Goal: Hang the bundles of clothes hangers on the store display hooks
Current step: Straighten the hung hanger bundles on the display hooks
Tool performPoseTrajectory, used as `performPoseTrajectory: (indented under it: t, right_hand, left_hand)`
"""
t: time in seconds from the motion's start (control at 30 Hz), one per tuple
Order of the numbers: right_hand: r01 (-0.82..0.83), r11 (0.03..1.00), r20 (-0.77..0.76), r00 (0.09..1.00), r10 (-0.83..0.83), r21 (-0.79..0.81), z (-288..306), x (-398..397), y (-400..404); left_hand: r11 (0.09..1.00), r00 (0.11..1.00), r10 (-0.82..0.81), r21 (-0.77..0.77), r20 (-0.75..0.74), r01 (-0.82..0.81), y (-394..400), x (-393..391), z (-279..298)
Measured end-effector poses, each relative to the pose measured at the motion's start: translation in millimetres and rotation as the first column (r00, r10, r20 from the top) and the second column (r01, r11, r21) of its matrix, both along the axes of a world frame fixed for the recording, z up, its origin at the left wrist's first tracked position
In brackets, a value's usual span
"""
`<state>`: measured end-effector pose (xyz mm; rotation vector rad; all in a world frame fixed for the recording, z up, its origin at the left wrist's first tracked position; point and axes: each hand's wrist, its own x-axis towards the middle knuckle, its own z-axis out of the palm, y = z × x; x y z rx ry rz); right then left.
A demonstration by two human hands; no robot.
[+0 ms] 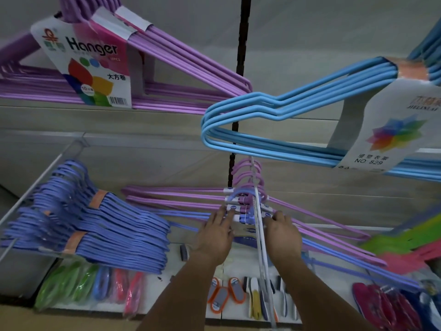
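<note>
Hands meet at the lower middle of the frame, both reaching up and away toward a display hook point(256, 211), a pale metal prong that runs from the wall down toward the camera. The left hand point(216, 235) lies with its fingers stretched and slightly spread, their tips touching the taped necks of the bundle of hangers point(241, 206) just left of the prong; it rests flat against the bundle and is not closed around it. The right hand point(284, 232) sits just right of the prong, its fingers curled over the bundle's right shoulder, though whether they truly clamp it cannot be told from this angle. The bundle mixes lilac and blue-violet hangers, its hooks looped over the prong directly above and between the two hands, its arms fanning out to left and right.

At the left of the frame a heap of blue-violet hanger bundles point(95, 230) hangs apart from the hands. At the upper left a purple hanger pack point(167, 58) carries a card reading "Hanger". At the upper right a light blue hanger pack point(286, 115) juts toward the middle, well above the hands. Below the forearms, a white shelf point(167, 297) holds small packaged goods in green, red and orange
</note>
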<state>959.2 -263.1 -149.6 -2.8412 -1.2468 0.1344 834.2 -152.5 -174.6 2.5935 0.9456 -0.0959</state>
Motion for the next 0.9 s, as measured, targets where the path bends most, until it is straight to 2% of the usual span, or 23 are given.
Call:
performPoseTrajectory:
  t: [0.07,0.17,0.53,0.7,0.8,0.9]
  right_hand:
    - [-0.009,1.000,0.032,0.999,0.010,-0.028,3,3,5]
    - [-0.004,0.999,-0.008,1.000,0.004,-0.034,3,2,9]
    - [0.009,1.000,-0.162,0.987,-0.005,0.026,1,-10,-11]
    - [0.065,0.995,-0.232,0.972,-0.047,0.071,6,-12,-52]
    - [0.113,0.991,-0.251,0.964,-0.092,0.070,14,-5,-88]
    - [0.199,0.977,-0.269,0.948,-0.171,0.081,23,4,-136]
  left_hand:
    - [0.998,0.999,0.052,-0.038,-0.007,-0.052,-7,3,0]
    - [0.993,0.994,0.105,-0.047,-0.039,-0.107,-16,7,1]
    - [0.990,0.988,0.142,-0.002,-0.053,-0.143,-31,3,0]
    - [0.990,0.990,0.144,-0.014,-0.006,-0.144,-57,2,9]
    - [0.979,0.984,0.180,-0.099,-0.005,-0.180,-81,-3,15]
    - [0.995,0.993,0.098,-0.005,0.067,-0.098,-120,1,8]
